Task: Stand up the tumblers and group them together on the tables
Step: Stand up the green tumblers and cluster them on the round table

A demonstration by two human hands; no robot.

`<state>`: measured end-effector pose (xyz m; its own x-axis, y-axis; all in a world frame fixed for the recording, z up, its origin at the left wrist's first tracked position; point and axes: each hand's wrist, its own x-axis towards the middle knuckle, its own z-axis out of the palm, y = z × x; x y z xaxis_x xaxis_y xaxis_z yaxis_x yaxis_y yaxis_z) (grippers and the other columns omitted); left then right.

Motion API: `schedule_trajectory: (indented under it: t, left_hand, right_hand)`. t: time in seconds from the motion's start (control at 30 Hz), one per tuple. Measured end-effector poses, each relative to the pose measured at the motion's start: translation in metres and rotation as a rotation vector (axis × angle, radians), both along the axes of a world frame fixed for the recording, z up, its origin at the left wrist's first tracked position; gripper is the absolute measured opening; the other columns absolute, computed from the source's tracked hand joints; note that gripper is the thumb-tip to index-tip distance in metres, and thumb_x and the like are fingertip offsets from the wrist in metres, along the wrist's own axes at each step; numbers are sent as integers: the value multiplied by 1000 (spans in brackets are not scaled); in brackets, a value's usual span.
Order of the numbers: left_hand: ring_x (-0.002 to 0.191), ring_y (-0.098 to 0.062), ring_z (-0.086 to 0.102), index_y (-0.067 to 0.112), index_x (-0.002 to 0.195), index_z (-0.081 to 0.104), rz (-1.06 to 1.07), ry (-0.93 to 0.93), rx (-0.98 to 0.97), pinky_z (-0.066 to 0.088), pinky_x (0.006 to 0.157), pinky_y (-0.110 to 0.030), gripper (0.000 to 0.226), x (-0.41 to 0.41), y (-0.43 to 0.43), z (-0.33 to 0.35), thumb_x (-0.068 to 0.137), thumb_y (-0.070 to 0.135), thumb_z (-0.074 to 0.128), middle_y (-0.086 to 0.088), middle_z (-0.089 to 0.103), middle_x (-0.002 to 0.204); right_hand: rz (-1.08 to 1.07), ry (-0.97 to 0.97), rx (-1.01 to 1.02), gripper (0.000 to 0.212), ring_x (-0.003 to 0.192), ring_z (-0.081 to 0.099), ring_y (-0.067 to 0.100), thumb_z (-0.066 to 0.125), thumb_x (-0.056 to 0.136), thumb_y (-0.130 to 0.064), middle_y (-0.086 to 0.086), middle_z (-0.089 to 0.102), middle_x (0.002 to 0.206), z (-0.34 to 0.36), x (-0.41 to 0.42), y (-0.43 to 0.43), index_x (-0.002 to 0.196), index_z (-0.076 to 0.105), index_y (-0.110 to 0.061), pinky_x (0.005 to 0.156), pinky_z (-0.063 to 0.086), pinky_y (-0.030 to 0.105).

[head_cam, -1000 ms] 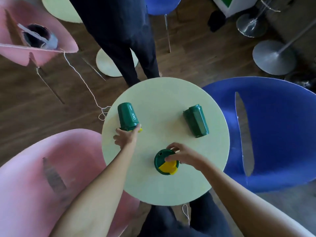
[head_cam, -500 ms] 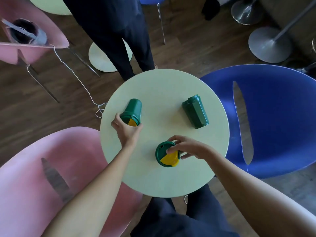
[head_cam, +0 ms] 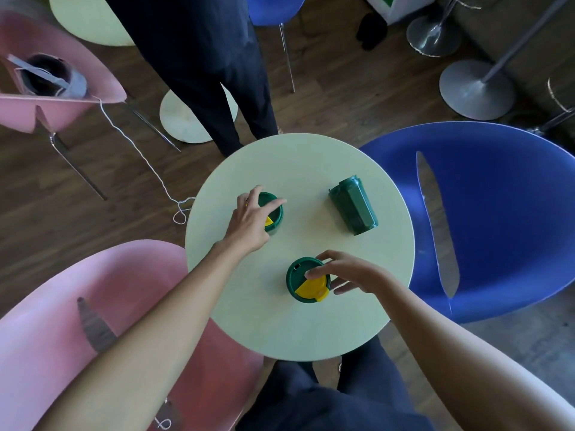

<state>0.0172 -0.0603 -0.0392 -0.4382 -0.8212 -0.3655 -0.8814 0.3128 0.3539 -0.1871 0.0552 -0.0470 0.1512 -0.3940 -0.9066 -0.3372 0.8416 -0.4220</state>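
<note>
Bare tabletop (head_cam: 306, 169) is lying open beyond the lying tumbler (head_cam: 353, 205), with a standing person's legs (head_cam: 217, 88) crowding its far edge.

Our left hand (head_cam: 249, 219) covers most of the lid of the left tumbler (head_cam: 273, 213), so we cannot tell how firmly it grips. The standing person (head_cam: 199, 57) is cut off at the top edge. The lying tumbler (head_cam: 353, 205) hides its lid from us.

Head view, steeply down onto table (head_cam: 311, 331)
</note>
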Motion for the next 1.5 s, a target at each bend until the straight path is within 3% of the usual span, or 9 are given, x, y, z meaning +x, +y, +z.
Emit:
schedule_trajectory:
  t: [0.13, 0.4, 0.67, 0.8, 1.0, 1.13, 1.33, 1.4, 1.5]
  left_hand:
    - [148, -30, 7, 35, 149, 39, -64, 81, 88, 28, 119, -46, 91, 2, -6, 3, 77, -18, 52, -5, 8, 164]
    - [132, -33, 45, 17, 146, 42, 760, 354, 169, 35, 106, -40, 52, -4, -9, 7, 95, 30, 47, -16, 44, 146]
    - [147, -36, 21, 32, 157, 10, 503, 184, -4, 31, 111, -56, 95, -29, -61, -6, 82, 66, 58, -10, 18, 163]
    - [135, -35, 37, 35, 157, 4, 396, 20, 166, 38, 105, -50, 106, -64, -92, -45, 77, 57, 69, -8, 29, 154]
    - [125, -34, 48, 9, 137, 41, 516, 71, 103, 44, 100, -42, 76, -60, -92, -70, 74, 38, 75, -15, 52, 136]
    - [124, -33, 50, 6, 132, 45, 527, -5, 262, 47, 99, -38, 83, -63, -97, -66, 64, 34, 84, -16, 51, 135]
    - [109, -29, 58, 10, 123, 52, 653, 303, 417, 51, 75, -32, 76, -55, -79, -75, 55, 16, 88, -9, 47, 127]
    - [111, -29, 60, 16, 121, 53, 671, 431, 373, 53, 80, -35, 78, -50, -68, -78, 51, 18, 87, -7, 52, 123]
    - [110, -27, 50, 29, 128, 47, 624, 319, 349, 46, 100, -43, 85, -40, -50, -77, 53, 31, 86, 1, 48, 115]
  right_hand:
    - [-47, 13, -13, 58, 91, 70, 24, 79, 77, -37, 7, 59, 128, 1, 1, 5, 127, 52, -24, 91, 59, 41]
    - [-246, -10, -22, 56, 83, 71, 30, 81, 75, -33, 13, 62, 119, 3, 11, 20, 124, 55, -27, 80, 62, 42]
    - [-258, 12, -88, 50, 93, 70, 31, 79, 78, -31, 9, 61, 121, 7, 19, 26, 122, 54, -34, 76, 63, 44]
    - [-236, 7, -133, 52, 101, 66, 29, 78, 74, -34, 2, 56, 130, -7, 22, 29, 120, 57, -37, 64, 62, 34]
    - [-298, -20, -112, 49, 101, 67, 28, 78, 78, -33, 0, 57, 127, -11, 19, 29, 122, 57, -36, 62, 61, 30]
    - [-281, -29, -106, 50, 103, 66, 26, 80, 75, -34, -2, 58, 125, -10, 18, 25, 120, 57, -37, 68, 63, 34]
    - [-269, -33, -106, 52, 102, 66, 24, 80, 74, -35, -3, 59, 120, -9, 15, 24, 120, 57, -35, 73, 64, 36]
    - [-262, -41, -97, 52, 103, 65, 24, 80, 75, -33, -4, 59, 118, -9, 16, 23, 122, 56, -33, 75, 64, 36]
    - [-259, -47, -95, 52, 103, 65, 23, 80, 77, -32, -5, 59, 115, -7, 15, 22, 123, 56, -32, 77, 63, 37]
